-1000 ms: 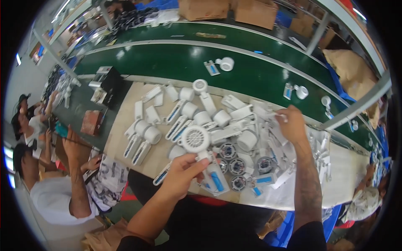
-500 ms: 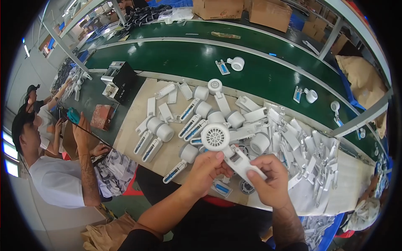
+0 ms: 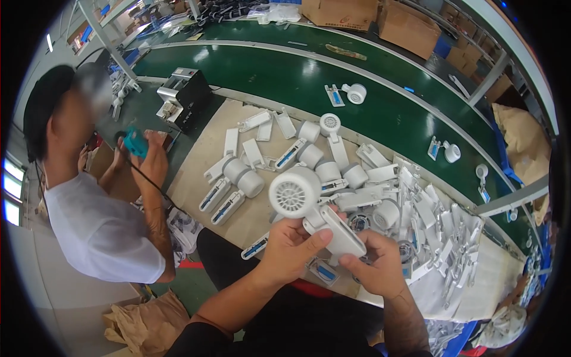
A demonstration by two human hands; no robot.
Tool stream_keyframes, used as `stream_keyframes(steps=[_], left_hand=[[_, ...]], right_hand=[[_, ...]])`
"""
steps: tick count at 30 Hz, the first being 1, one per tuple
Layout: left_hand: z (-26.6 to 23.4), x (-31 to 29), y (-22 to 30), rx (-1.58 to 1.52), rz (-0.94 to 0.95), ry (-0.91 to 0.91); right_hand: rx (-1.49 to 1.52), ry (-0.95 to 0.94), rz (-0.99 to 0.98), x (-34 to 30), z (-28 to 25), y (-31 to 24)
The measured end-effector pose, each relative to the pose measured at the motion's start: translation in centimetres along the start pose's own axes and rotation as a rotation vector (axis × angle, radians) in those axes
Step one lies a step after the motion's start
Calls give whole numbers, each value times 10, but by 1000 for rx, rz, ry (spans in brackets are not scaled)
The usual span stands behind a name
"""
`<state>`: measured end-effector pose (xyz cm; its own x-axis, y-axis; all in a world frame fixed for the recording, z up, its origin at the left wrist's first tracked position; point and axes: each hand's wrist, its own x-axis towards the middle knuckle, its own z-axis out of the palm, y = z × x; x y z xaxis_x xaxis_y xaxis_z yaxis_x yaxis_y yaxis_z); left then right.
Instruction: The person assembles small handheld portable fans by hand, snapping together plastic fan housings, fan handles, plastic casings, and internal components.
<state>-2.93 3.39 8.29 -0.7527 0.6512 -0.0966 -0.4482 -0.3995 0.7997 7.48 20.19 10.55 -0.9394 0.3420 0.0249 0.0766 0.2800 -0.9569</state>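
Note:
In front of me I hold a white handheld fan (image 3: 292, 191), its round slotted grille tilted up and to the left. My left hand (image 3: 288, 250) is closed round the handle just below the neck, thumb along the handle. Fingers and thumb of my right hand (image 3: 379, 265) close on the handle's lower end. A narrow side of the handle faces up. Beneath my hands lies a small white part with a blue insert (image 3: 325, 272). Behind the fan lie several white and grey fan heads (image 3: 245, 179), some with open handles showing blue cells.
White handle shells (image 3: 440, 238) are heaped on the right of the paper-covered bench (image 3: 196, 172). A green conveyor (image 3: 267, 77) runs beyond, carrying fan parts. A black machine (image 3: 183, 98) stands far left. Close on the left, a co-worker (image 3: 101, 226) holds a corded teal tool (image 3: 135, 143).
Both hands have turned the fan so that the handle's side shows, and its head sits slightly further left. The view has shifted. The co-worker on the left now appears larger and nearer.

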Motion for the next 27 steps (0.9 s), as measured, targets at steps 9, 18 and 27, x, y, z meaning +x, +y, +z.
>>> stream_keyframes(steps=[9, 18, 27], left_hand=[[-76, 15, 20, -16, 42, -27], [-156, 92, 133, 1286, 437, 649], [-263, 134, 131, 1675, 64, 749]], right_hand=[[454, -266, 237, 39, 76, 28], [-437, -87, -214, 322, 32, 46], [-1194, 231, -133, 446, 64, 82]])
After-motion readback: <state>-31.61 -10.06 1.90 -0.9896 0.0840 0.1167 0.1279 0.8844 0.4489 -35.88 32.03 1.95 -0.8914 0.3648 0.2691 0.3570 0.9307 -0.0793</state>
